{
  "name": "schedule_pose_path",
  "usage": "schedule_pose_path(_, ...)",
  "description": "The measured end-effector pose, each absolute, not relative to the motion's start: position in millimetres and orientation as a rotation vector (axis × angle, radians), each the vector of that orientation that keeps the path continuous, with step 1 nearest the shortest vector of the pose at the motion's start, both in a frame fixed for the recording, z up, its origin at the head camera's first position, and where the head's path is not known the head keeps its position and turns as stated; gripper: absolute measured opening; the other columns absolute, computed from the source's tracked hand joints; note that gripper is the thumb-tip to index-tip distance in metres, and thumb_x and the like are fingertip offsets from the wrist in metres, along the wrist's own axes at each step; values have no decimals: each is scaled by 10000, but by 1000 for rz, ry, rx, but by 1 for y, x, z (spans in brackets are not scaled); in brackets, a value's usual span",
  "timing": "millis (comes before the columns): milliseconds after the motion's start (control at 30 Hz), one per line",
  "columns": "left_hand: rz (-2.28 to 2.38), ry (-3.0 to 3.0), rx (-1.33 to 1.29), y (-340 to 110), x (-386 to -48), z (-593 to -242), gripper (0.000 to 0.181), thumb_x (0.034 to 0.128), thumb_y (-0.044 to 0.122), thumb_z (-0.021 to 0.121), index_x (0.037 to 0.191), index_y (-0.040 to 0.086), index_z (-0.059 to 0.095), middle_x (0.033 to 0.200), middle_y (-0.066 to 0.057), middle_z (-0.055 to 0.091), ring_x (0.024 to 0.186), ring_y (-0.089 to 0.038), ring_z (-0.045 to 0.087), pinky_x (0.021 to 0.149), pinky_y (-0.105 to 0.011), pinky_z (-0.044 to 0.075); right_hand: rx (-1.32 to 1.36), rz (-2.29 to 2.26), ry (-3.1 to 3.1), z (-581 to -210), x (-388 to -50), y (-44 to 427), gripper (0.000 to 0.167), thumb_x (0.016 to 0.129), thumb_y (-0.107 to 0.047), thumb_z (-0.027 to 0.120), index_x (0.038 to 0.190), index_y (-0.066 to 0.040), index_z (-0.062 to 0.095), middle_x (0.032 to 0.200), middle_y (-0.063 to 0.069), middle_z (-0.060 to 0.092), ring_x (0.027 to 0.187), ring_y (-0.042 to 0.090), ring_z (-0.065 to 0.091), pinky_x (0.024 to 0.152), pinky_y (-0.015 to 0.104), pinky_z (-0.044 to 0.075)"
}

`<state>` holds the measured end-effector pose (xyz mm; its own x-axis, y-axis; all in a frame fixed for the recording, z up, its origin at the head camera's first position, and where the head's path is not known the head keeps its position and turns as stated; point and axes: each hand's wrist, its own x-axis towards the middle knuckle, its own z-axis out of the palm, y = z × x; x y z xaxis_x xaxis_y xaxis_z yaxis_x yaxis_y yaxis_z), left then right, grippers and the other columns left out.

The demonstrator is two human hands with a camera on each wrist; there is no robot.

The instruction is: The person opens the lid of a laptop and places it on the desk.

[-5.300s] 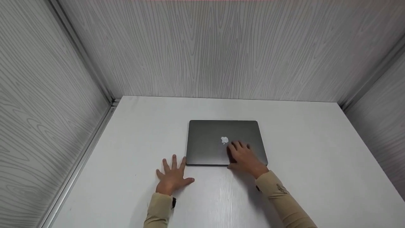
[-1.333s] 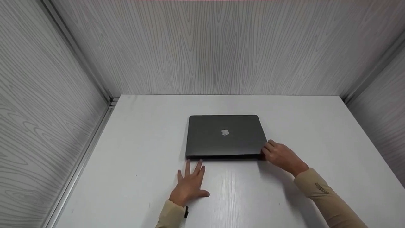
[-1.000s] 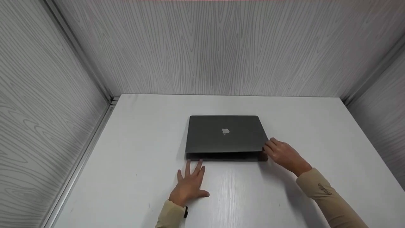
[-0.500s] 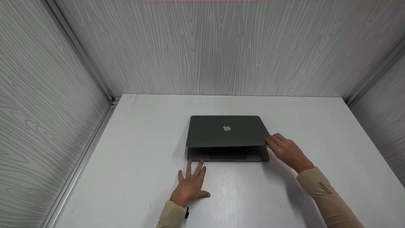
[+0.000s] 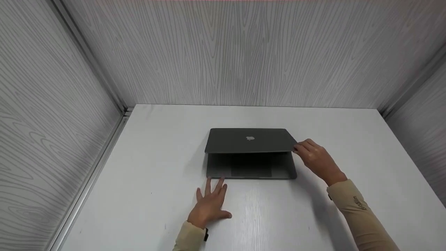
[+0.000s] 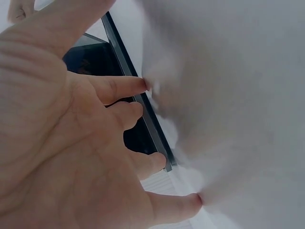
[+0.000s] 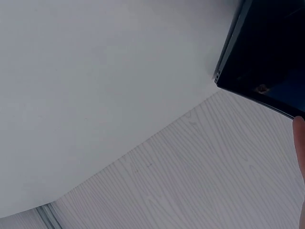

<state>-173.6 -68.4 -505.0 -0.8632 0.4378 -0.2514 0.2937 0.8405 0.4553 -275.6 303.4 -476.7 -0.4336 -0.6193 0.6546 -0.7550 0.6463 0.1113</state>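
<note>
Near middle of white table: dark grey laptop, with lid part-raised and tilted above base. Pinching lid by front right corner with right hand. Resting left hand on table with fingers spread, reaching laptop's front edge; cannot tell whether touching it. Tan sleeve at each hand. Behind table: wood-grain wall.

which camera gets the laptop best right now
The head view, since the whole laptop fits in frame with its lid partly raised. The left wrist view shows only parts of it behind the left hand; the right wrist view shows just a dark portion, cut off at the upper right.
</note>
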Motion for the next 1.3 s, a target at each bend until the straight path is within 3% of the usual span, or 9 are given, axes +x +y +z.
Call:
schedule_pose_path(733,573,2682,544,-70,-176,-505,945,807,374,863,1522,-31,396,1650,-185,228,1497,-514,37,1069,-796,125,925,507,-2247,-460,-295,301,62,898,70,709,950,71,674,887,149,660,818,279,636,687,389,568)
schedule_pose_path(1033,544,2698,526,-67,-173,-506,952,796,395,867,1521,-19,409,1643,-185,254,1501,-501,62,1081,-782,134,877,610,-2200,-461,-301,302,132,849,129,728,943,55,672,885,151,655,812,276,627,665,371,527)
schedule_pose_path(1300,552,2692,519,-67,-174,-507,955,792,388,871,1523,-14,406,1649,-178,241,1504,-498,48,1085,-780,125,810,647,-2218,-460,-306,300,78,883,85,720,950,62,690,894,162,662,842,288,643,702,371,539)
